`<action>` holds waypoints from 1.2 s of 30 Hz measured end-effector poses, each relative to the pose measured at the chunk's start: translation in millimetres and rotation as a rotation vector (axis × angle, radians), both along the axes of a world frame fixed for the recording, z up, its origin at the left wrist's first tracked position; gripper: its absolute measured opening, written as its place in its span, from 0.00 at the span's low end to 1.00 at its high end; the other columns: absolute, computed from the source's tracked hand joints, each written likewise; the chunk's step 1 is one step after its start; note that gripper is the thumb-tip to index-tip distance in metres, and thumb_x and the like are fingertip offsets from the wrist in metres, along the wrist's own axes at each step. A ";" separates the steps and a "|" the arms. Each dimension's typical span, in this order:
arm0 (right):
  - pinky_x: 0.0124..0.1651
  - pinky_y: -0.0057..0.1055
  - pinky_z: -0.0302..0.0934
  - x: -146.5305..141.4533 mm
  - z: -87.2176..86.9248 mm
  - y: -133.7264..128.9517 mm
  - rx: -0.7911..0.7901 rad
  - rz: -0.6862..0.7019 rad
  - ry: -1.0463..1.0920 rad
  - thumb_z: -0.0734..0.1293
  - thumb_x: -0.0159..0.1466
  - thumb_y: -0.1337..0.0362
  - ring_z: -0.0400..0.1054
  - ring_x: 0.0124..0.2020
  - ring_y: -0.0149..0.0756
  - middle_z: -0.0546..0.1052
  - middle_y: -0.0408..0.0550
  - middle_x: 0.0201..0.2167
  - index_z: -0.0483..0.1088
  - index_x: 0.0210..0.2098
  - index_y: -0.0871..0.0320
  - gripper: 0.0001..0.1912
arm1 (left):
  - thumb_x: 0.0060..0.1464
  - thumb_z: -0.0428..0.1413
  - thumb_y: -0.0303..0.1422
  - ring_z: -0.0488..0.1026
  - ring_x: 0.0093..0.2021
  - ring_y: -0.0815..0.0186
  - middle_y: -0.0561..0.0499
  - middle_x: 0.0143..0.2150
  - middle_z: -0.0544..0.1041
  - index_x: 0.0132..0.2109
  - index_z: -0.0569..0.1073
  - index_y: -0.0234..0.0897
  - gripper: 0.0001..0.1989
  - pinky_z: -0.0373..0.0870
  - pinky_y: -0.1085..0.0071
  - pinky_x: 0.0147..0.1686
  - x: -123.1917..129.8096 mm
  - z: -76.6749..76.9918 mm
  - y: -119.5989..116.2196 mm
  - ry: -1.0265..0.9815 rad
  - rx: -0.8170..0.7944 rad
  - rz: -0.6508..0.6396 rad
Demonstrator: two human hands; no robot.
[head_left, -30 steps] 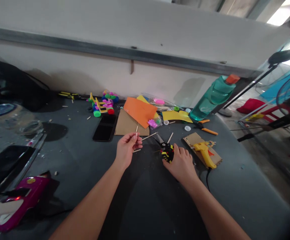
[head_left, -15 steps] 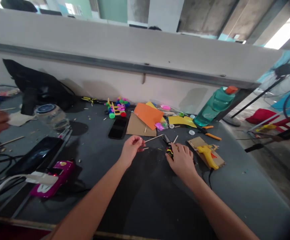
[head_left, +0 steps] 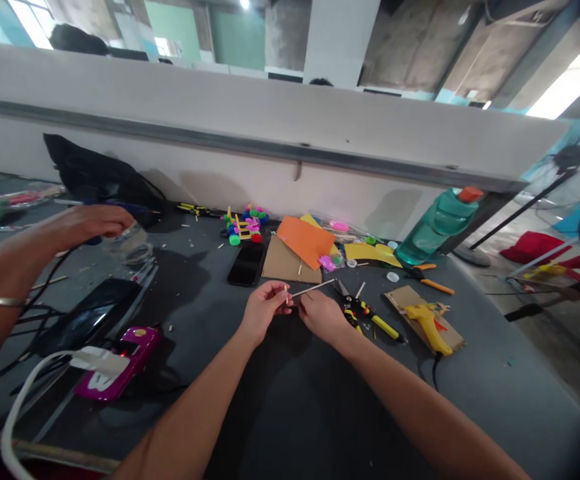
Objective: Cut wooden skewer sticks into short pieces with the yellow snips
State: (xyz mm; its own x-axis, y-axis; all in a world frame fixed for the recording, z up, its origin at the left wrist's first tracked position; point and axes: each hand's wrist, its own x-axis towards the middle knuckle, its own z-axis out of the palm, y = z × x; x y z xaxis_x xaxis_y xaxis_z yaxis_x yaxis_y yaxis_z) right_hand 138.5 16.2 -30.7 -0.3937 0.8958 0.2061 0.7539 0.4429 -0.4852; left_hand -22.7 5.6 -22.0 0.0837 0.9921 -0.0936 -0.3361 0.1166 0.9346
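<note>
My left hand (head_left: 266,310) is closed in a pinch over the dark table. A short pale wooden stick (head_left: 286,294) stands up between its fingertips, and a longer thin wooden stick (head_left: 316,288) reaches from them to the right. Close beside it, my right hand (head_left: 324,315) has its fingers curled together just under the long stick; what they hold, if anything, is hidden. Just right of that hand lie pliers with black-and-yellow handles (head_left: 381,323), jaws toward the back. Another short stick (head_left: 360,290) rests near the jaws.
A yellow glue gun (head_left: 427,323) lies on cardboard at right. Behind are orange paper (head_left: 306,241), a phone (head_left: 247,264), a toy of coloured parts (head_left: 244,227) and a teal bottle (head_left: 435,227). At left are a purple power strip (head_left: 120,365) and another person's hand (head_left: 97,221) over a jar.
My right hand has let go of the pliers and moved left beside my left hand. A short stick now shows upright in my left fingertips. The other person's hand has reached in over the jar.
</note>
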 end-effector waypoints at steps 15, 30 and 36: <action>0.17 0.22 0.59 -14.4 -12.8 -1.4 -0.324 -0.218 0.814 0.64 0.56 0.60 0.64 0.20 0.28 0.72 0.44 0.24 0.69 0.32 0.59 0.08 | 0.45 0.59 0.36 0.72 0.30 0.67 0.51 0.31 0.74 0.34 0.74 0.36 0.10 0.73 0.71 0.28 11.0 -10.5 13.5 0.335 0.086 -0.006; 0.38 0.31 0.64 -11.1 -16.0 -4.2 -0.163 -0.206 0.628 0.63 0.56 0.65 0.71 0.33 0.35 0.78 0.43 0.32 0.75 0.34 0.54 0.09 | 0.46 0.58 0.34 0.72 0.34 0.64 0.51 0.31 0.77 0.32 0.75 0.37 0.06 0.66 0.70 0.37 16.4 -22.1 6.2 0.472 0.122 0.102; 0.37 0.30 0.63 -6.0 -13.5 -4.2 -0.103 -0.173 0.534 0.65 0.53 0.67 0.70 0.32 0.35 0.77 0.45 0.31 0.75 0.31 0.55 0.08 | 0.42 0.60 0.32 0.72 0.33 0.66 0.50 0.31 0.77 0.29 0.74 0.36 0.05 0.66 0.70 0.37 17.6 -21.0 1.3 0.326 0.020 0.048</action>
